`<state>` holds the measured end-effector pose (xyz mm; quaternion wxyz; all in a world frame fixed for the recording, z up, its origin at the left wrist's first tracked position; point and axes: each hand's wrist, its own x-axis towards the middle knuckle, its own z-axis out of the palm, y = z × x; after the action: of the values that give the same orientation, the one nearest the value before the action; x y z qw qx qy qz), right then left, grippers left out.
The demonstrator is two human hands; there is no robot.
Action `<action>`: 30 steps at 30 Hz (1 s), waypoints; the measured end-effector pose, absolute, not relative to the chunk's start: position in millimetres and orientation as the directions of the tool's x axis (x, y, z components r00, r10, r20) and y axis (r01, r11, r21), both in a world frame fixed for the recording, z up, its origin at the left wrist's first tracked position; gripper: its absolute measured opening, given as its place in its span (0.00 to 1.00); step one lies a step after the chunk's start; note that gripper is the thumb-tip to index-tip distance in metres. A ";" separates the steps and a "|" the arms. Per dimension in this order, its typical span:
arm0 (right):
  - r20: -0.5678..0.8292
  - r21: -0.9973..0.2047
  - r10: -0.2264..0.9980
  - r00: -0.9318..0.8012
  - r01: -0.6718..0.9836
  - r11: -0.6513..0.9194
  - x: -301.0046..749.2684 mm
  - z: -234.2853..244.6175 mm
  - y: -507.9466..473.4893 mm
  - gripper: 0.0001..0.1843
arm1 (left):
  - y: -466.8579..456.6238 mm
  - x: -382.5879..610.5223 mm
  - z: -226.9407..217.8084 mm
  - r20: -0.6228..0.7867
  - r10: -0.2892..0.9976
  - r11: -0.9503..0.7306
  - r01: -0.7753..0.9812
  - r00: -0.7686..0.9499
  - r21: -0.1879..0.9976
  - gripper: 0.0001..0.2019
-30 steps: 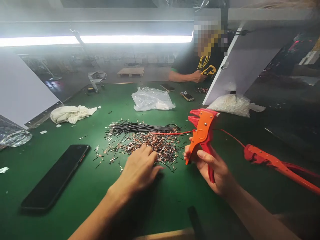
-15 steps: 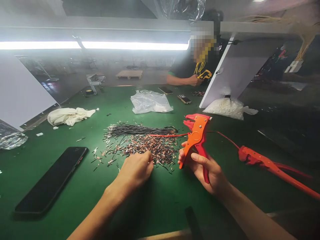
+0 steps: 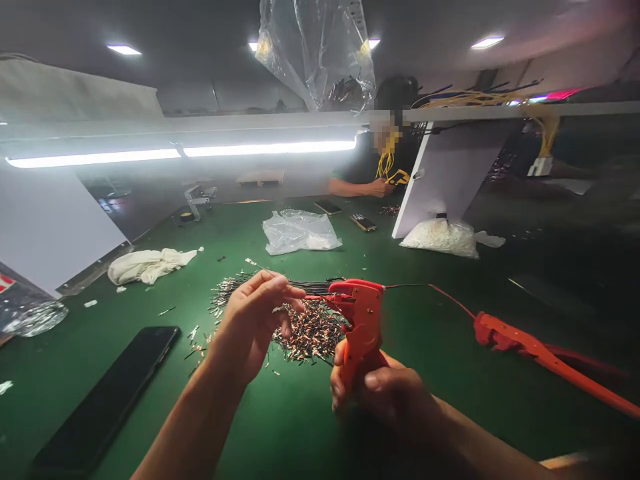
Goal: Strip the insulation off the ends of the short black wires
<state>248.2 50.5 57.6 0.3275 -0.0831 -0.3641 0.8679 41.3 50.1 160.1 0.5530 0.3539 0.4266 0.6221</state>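
Head view: the right hand is wrapped round the orange wire stripper, over the table near the black wires; the left hand is half-curled facing it, its hold unclear. Steady aim, fingers clear of the jaws, likely serves best.

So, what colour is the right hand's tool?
The tool is orange and red, best in the head view.

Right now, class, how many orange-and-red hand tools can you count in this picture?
2: one tool in the person's right hand, and a second tool farther right, stretching toward the picture's edge. The dark right side could hide more.
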 end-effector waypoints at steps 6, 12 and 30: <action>0.098 -0.581 0.600 -0.794 -0.535 -0.614 248.4 55.9 54.0 0.18 | 38.2 54.8 135.3 -0.007 0.976 -0.061 -0.303 -0.216 0.951 0.13; 0.079 -0.605 0.648 -0.758 -0.553 -0.573 253.8 54.2 53.0 0.16 | 28.1 70.7 121.5 0.347 0.856 -0.330 0.112 -0.384 0.937 0.04; 0.101 -0.695 0.702 -0.705 -0.555 -0.458 251.9 58.3 48.4 0.14 | 5.0 82.2 106.0 0.916 0.357 -0.729 0.669 0.185 0.149 0.12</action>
<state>251.9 48.4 58.3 0.3708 -0.1004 -0.3657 0.8478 82.2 5.0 106.0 -0.1439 0.7561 0.3391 0.5409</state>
